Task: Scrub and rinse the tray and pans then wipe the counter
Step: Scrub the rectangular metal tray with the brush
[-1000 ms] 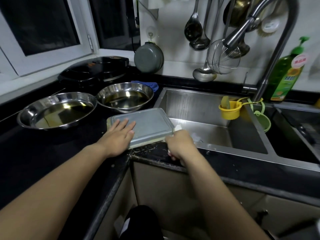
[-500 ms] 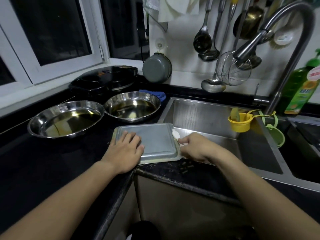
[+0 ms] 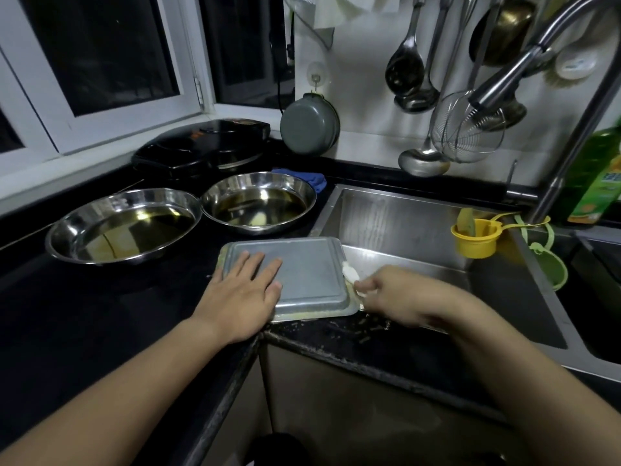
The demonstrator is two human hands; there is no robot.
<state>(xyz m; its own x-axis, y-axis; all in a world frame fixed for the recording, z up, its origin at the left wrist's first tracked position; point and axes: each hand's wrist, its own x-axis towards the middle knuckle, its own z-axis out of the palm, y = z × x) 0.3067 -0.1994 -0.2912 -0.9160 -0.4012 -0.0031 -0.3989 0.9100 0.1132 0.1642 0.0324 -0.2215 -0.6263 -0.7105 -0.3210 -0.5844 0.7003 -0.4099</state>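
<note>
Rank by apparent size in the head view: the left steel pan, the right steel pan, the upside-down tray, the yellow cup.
1. Left steel pan, though it sits nearer the camera.
2. Right steel pan and upside-down tray: too alike to separate.
3. Yellow cup, plainly smallest.

A black counter (image 3: 84, 314) is seen running along the window and round the sink. Two round steel pans (image 3: 122, 225) (image 3: 258, 203) are set side by side on it, touching, each with dark oily liquid inside. A metal tray (image 3: 309, 274) is laid upside down at the counter's edge, just beside the sink. A black electric griddle (image 3: 201, 148) and a blue cloth (image 3: 312, 179) are placed farther back.
</note>
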